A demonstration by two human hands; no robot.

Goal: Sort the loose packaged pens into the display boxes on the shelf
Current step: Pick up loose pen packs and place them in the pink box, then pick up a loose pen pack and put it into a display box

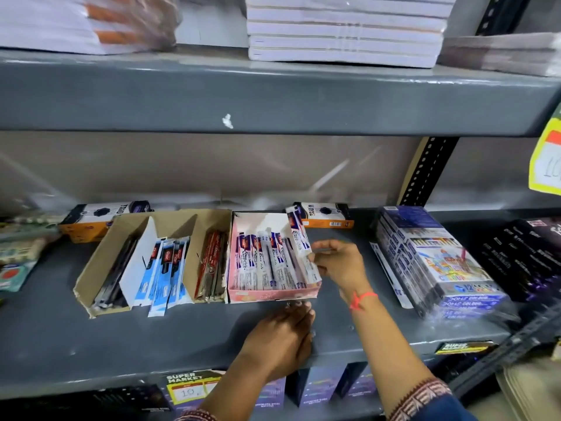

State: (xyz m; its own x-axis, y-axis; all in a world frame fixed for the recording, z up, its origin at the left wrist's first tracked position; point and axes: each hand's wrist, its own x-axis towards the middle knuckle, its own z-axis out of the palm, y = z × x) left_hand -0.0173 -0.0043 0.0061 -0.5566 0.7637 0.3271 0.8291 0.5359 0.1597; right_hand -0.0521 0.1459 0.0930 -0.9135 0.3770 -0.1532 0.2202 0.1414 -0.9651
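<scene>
Two display boxes sat side by side on the grey shelf [151,338]: a brown cardboard box [100,262] on the left, split by a white divider into sections of dark, blue-and-white and red pen packs, and a pink box [267,296] touching its right side, filled with white-and-purple packaged pens [267,259]. The right hand [337,262] hovered at the pink box's right edge, its fingers [321,247] pinched closed on one white-and-purple pen packet [299,238], which stood tilted with its upper end above the box's back wall and its lower end among the packs inside. The left hand [282,341] rested on the shelf just in front of the pink box, fingers loosely extended toward its front wall and holding nothing. Stacked colour-pencil packs [434,259] lay to the right, apart from the boxes. An orange-and-white carton [326,215] lay behind the pink box.
</scene>
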